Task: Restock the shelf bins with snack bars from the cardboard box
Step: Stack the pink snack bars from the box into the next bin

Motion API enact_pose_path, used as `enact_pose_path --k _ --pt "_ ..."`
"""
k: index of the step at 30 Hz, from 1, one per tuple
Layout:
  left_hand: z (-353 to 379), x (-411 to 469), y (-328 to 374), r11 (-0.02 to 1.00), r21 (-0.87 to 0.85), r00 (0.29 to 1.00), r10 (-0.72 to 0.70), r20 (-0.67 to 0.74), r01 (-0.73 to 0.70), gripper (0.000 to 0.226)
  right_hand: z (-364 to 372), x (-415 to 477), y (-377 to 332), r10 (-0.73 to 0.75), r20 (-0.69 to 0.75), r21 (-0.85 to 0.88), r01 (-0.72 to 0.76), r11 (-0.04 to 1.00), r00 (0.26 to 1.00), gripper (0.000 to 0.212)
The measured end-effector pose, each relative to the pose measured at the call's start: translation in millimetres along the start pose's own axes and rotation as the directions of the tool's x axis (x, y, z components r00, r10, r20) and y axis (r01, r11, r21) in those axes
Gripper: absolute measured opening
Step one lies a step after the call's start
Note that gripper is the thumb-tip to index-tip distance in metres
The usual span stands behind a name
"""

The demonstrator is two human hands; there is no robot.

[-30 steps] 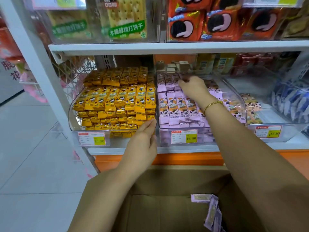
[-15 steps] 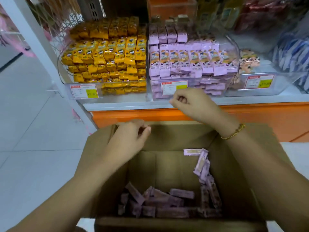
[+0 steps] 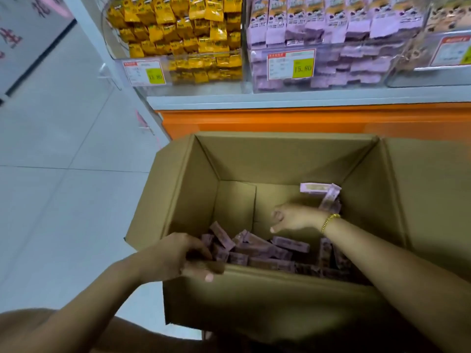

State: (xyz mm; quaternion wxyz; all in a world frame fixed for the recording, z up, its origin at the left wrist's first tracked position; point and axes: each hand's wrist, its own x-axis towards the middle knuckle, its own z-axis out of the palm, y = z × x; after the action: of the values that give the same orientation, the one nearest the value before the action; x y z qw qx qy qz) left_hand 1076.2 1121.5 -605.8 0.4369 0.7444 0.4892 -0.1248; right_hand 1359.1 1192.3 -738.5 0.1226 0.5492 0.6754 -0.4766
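The open cardboard box (image 3: 280, 159) stands on the floor below the shelf. Purple snack bars (image 3: 265, 248) lie loose on its bottom, and a few more bars (image 3: 323, 194) lean against its right inner wall. My left hand (image 3: 178, 258) is at the box's near left corner. Its fingers curl over the near rim among the bars, and its thumb lies on the outside of the wall. My right hand (image 3: 293, 217), with a gold bracelet, hovers inside the box above the bars, fingers loosely curled and holding nothing. The clear bin of purple bars (image 3: 318, 70) sits on the shelf above.
A clear bin of yellow snack packs (image 3: 193, 70) stands left of the purple one, and another clear bin (image 3: 433, 72) stands to its right. An orange shelf base (image 3: 305, 118) runs behind the box. Grey floor tiles (image 3: 63, 200) spread to the left.
My right hand came back from the purple bin and dropped into the box. My left hand moved from the shelf edge down to the box's near rim. The view tilted down.
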Motion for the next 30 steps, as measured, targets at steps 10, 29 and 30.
enact_pose_path --k 10,29,30 --pt "13.0 -3.1 -3.6 0.996 -0.002 0.992 -0.092 -0.082 0.092 0.024 59.4 41.5 3.4 0.105 0.233 -0.079 -0.089 0.993 0.967 0.064" --pt "9.5 8.5 -4.1 0.996 0.037 0.982 -0.079 -0.173 0.087 0.023 43.6 18.1 -6.5 0.138 0.290 0.194 -0.199 0.961 0.947 0.028" --pt "9.0 8.5 -2.6 0.996 0.038 0.982 -0.078 -0.171 0.085 0.021 33.1 12.5 -7.8 0.156 0.281 0.230 -0.225 0.947 0.947 0.024"
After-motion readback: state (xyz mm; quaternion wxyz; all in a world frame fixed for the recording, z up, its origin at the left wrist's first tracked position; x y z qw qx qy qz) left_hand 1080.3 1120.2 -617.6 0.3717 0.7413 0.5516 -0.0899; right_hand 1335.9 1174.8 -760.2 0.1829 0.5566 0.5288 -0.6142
